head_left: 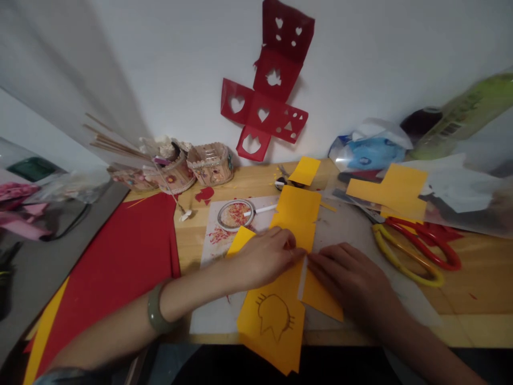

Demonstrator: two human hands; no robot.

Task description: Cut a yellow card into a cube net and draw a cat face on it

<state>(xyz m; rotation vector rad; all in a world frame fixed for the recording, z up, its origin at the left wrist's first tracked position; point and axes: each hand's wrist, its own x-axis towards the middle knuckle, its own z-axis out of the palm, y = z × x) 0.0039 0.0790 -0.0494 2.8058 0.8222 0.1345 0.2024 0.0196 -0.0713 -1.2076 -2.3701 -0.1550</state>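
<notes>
A yellow paper cutout (296, 211) with several panels lies on white paper at the table's front edge. Its lowest panel carries a dark drawn outline and hangs over that edge. My left hand (268, 254) rests across the middle of the cutout, thumb and fingers drawn together near a fold; what they pinch, if anything, is hidden. Close beside it, my right hand (347, 272) lies over the right panel with its fingers together, the fingertips at the top of a narrow pale strip (302, 279). Both hands' fingertips nearly meet.
Red-and-yellow scissors (412, 248) lie to the right. A round dish (236, 215) of paper scraps and a white pen (264, 209) are behind my left hand. Red sheets (124, 267) cover the left side. Decorated baskets (210, 163) stand behind; a red cutout (262, 115) hangs on the wall.
</notes>
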